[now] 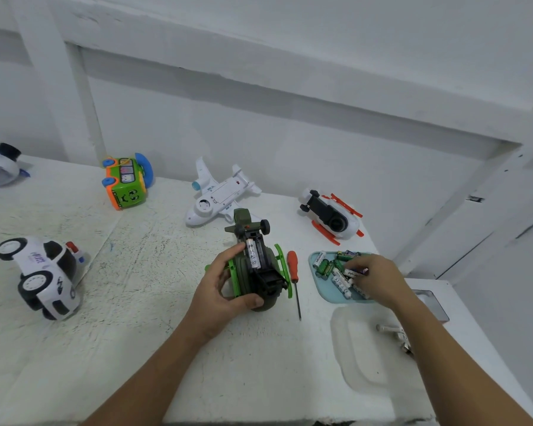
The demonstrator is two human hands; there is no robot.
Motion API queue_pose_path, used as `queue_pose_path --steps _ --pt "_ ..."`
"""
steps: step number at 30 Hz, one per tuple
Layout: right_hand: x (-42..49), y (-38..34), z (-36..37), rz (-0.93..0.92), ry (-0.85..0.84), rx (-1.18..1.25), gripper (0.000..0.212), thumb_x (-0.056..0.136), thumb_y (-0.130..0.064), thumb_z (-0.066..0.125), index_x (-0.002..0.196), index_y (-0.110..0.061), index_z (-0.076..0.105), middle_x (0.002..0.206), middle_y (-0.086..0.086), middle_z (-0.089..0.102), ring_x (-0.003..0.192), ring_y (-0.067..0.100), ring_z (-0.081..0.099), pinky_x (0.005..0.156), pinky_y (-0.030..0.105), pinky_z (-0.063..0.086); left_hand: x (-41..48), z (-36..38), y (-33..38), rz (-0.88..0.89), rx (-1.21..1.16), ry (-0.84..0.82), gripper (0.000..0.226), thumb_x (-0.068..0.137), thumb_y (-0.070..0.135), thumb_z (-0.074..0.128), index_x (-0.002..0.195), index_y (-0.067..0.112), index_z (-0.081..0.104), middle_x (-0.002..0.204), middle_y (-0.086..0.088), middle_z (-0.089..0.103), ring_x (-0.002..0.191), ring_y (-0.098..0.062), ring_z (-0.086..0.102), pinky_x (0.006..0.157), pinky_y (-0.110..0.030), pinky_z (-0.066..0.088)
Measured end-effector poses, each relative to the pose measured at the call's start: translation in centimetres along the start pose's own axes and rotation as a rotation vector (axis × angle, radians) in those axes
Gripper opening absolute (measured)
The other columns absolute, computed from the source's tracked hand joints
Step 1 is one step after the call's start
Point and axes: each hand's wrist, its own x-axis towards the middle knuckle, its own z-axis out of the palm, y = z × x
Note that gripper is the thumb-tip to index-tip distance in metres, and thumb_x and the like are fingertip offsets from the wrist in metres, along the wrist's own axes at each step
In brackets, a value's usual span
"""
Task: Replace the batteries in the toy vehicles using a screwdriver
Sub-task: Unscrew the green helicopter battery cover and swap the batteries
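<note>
White table (pixel 136 333): screwdriver (pixel 293 269) between green helicopter (pixel 270 259), battery tray (pixel 330 294).

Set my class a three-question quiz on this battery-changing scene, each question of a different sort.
1. True or false: the screwdriver is in the right hand.
2. Which toy does the left hand grip? A) toy train B) green helicopter C) toy tractor
3. Fill in: the right hand pinches a battery in the blue ____.

Key: 1 false, it lies on the table; 2 B; 3 tray.
</note>
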Motion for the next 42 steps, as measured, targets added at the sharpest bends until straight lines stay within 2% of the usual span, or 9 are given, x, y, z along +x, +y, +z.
queue_pose_path --steps 5,8,11,15,19,24,30,34,42 --pt "-0.3 0.0 0.3 -0.018 0.064 0.070 0.029 0.088 0.000 0.061 0.110 -0.017 0.071 0.113 0.004 0.067 0.094 0.016 0.057 0.080 0.024 0.041 0.0 0.0 0.0 0.001 -0.006 0.001 0.087 0.053 0.020 0.089 0.130 0.042 0.054 0.129 0.009 0.058 0.121 -0.014 0.057 0.096 -0.029 0.053" --pt "-0.8 -1.8 -0.3 -0.017 0.116 0.336 0.021 0.091 -0.010 0.064 0.107 -0.024 0.068 0.099 -0.002 0.067 0.088 0.015 0.062 0.071 0.025 0.049 0.0 0.0 -0.1 -0.001 0.009 0.003 0.087 0.055 0.016 0.089 0.130 0.043 0.054 0.127 0.012 0.059 0.122 -0.016 0.057 0.096 -0.030 0.053" --pt "-1.7 -4.9 -1.0 -0.055 0.030 0.741 0.025 0.087 -0.004 0.069 0.103 -0.024 0.069 0.088 0.001 0.068 0.084 0.022 0.068 0.078 0.035 0.059 0.0 0.0 -0.1 -0.007 0.014 0.008 0.087 0.056 0.010 0.088 0.128 0.046 0.055 0.129 0.008 0.059 0.122 -0.016 0.057 0.092 -0.026 0.053" --pt "-3.1 -9.6 -1.7 -0.181 -0.137 0.956 0.026 0.082 0.002 0.072 0.104 -0.012 0.068 0.081 0.005 0.068 0.074 0.022 0.069 0.072 0.034 0.060 0.0 0.0 0.0 -0.010 0.018 0.012 0.088 0.054 0.017 0.090 0.129 0.044 0.054 0.131 0.005 0.057 0.122 -0.015 0.057 0.096 -0.033 0.053" --pt "-3.4 -12.7 -1.4 -0.233 -0.208 0.772 0.021 0.081 -0.005 0.075 0.099 -0.014 0.069 0.077 0.004 0.072 0.066 0.022 0.068 0.070 0.037 0.059 0.0 0.0 0.0 -0.008 0.053 0.016 0.089 0.054 0.022 0.089 0.133 0.041 0.052 0.131 0.012 0.055 0.123 -0.014 0.056 0.101 -0.039 0.051" --pt "-3.2 -15.0 -0.6 -0.196 -0.153 0.562 0.017 0.077 -0.013 0.079 0.092 -0.014 0.069 0.075 0.006 0.070 0.060 0.015 0.063 0.052 0.024 0.048 -0.1 0.0 0.2 -0.004 0.078 0.016 0.087 0.059 0.010 0.087 0.130 0.046 0.052 0.125 0.022 0.057 0.122 -0.008 0.055 0.098 -0.035 0.053" --pt "-2.3 -15.8 0.1 -0.134 -0.093 0.424 0.022 0.072 -0.020 0.083 0.074 -0.014 0.062 0.076 -0.001 0.067 0.068 0.014 0.062 0.056 0.027 0.046 -0.1 -0.1 0.0 -0.035 0.064 0.019 0.088 0.060 0.010 0.089 0.132 0.045 0.052 0.132 0.020 0.051 0.123 -0.006 0.053 0.088 -0.031 0.057" --pt "-2.0 -15.9 0.0 -0.107 -0.146 0.395 0.029 0.073 -0.027 0.084 0.077 -0.014 0.059 0.070 -0.001 0.064 0.061 0.012 0.059 0.050 0.023 0.043 -0.1 -0.1 -0.1 -0.048 0.054 0.019 0.089 0.059 0.013 0.089 0.133 0.044 0.052 0.136 0.013 0.049 0.125 -0.009 0.051 0.082 -0.030 0.058" --pt "-1.4 -15.4 0.4 -0.129 -0.185 0.448 0.031 0.073 -0.025 0.084 0.087 -0.007 0.064 0.065 0.001 0.064 0.046 0.011 0.060 0.040 0.018 0.044 0.0 -0.1 -0.2 -0.065 0.084 0.026 0.091 0.055 0.028 0.089 0.135 0.045 0.050 0.135 0.007 0.050 0.126 -0.017 0.051 0.091 -0.048 0.056"
